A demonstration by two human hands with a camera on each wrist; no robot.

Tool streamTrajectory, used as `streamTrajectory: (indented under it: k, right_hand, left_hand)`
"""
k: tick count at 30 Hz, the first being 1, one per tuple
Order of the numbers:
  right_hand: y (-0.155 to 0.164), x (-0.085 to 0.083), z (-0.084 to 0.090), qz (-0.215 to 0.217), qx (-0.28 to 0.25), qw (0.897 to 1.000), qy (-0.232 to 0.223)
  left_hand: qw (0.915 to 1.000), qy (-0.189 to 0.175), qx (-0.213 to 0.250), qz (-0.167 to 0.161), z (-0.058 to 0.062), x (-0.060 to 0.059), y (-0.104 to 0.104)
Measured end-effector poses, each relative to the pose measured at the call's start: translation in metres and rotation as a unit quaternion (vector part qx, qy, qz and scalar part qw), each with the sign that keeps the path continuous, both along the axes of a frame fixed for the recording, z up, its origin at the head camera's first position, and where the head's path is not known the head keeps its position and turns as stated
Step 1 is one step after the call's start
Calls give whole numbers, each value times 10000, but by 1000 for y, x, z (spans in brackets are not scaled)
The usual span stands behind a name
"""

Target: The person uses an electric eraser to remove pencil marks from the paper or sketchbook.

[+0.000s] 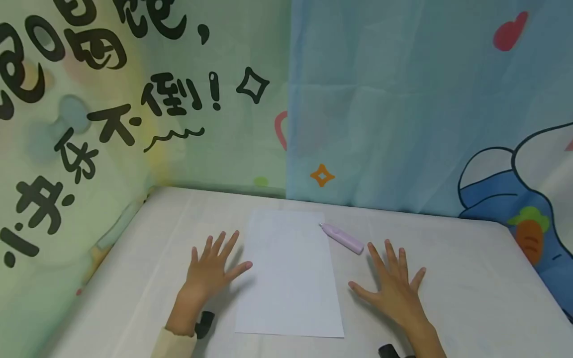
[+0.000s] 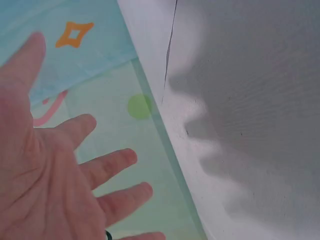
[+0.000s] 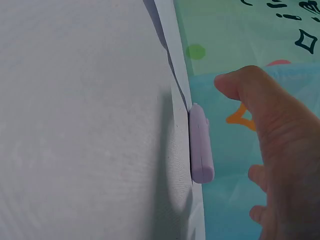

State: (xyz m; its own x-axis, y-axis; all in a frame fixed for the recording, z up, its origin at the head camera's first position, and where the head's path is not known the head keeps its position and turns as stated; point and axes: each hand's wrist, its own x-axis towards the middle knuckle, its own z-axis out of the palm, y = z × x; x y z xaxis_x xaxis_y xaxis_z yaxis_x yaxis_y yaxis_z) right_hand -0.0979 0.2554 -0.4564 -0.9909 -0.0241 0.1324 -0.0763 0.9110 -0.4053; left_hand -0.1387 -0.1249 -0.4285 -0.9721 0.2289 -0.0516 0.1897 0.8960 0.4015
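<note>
A blank white sheet of paper (image 1: 288, 273) lies flat in the middle of the white table (image 1: 470, 298). A pale purple pen-shaped object (image 1: 341, 237) lies just off the sheet's top right corner; the right wrist view shows the purple object (image 3: 200, 145) close up. My left hand (image 1: 212, 271) hovers palm down with fingers spread, just left of the paper. My right hand (image 1: 394, 286) is spread the same way to the paper's right, its fingertips near the purple object. Neither hand holds anything. The left hand (image 2: 55, 170) shows its open palm in the left wrist view.
Printed cloth backdrops stand behind and to the left of the table: a green one with black characters (image 1: 112, 99) and a blue one with a cartoon figure and carrot (image 1: 528, 199). The table's left edge (image 1: 112, 233) meets the green cloth.
</note>
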Motion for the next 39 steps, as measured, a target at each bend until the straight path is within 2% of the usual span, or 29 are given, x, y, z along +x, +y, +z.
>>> streamTrajectory:
  k: [2, 5, 7, 8, 10, 11, 13, 15, 17, 19, 21, 25, 28, 31, 35, 39]
  right_hand:
    - [0, 0, 1, 97, -41, 9998, 175]
    - [-1, -1, 1, 519, -94, 9951, 841]
    - [-2, -2, 0, 1097, -115, 9832, 1453]
    - [-3, -2, -1, 1483, -173, 9724, 1793]
    - [-6, 0, 1, 2139, -177, 9557, 2012]
    - [-7, 2, 2, 2452, -192, 9500, 1921]
    - [-12, 8, 6, 2925, -283, 9473, 1277]
    - [-16, 15, 10, 3124, -287, 9485, 433]
    - [-20, 22, 10, 3305, -434, 9425, -248]
    - [-23, 26, 8, 3454, -532, 9355, -515]
    - [-24, 29, 4, 3556, -576, 9314, -522]
    - [-22, 32, -5, 3700, -426, 9277, -242]
    - [-19, 33, -9, 3745, -305, 9267, 40]
    - [-17, 33, -11, 3772, -293, 9253, 250]
    - [-15, 33, -12, 3772, -395, 9252, 132]
    - [-14, 35, -13, 3722, -515, 9267, -60]
  left_hand:
    - [9996, 253, 54, -96, 1, -1, 2]
    - [9950, 891, 111, -428, 0, -2, 4]
    - [9862, 1473, 129, -750, -1, -4, 6]
    - [9802, 1743, 145, -928, -2, -5, 8]
    - [9690, 2115, 171, -1265, -3, -8, 11]
    - [9635, 2260, 151, -1431, -3, -10, 13]
    - [9529, 2477, 95, -1747, 0, -15, 20]
    - [9428, 2620, 26, -2059, 5, -20, 28]
    - [9310, 2779, -76, -2365, 10, -25, 39]
    - [9207, 2860, -144, -2650, 14, -31, 51]
    - [9125, 2873, -235, -2903, 16, -36, 64]
    - [9005, 2737, -362, -3359, 19, -43, 88]
    - [8989, 2408, -287, -3650, 22, -48, 105]
    - [9106, 1667, -150, -3780, 25, -56, 120]
    - [9273, 622, -135, -3688, 27, -68, 135]
    - [9300, 74, -114, -3674, 27, -79, 148]
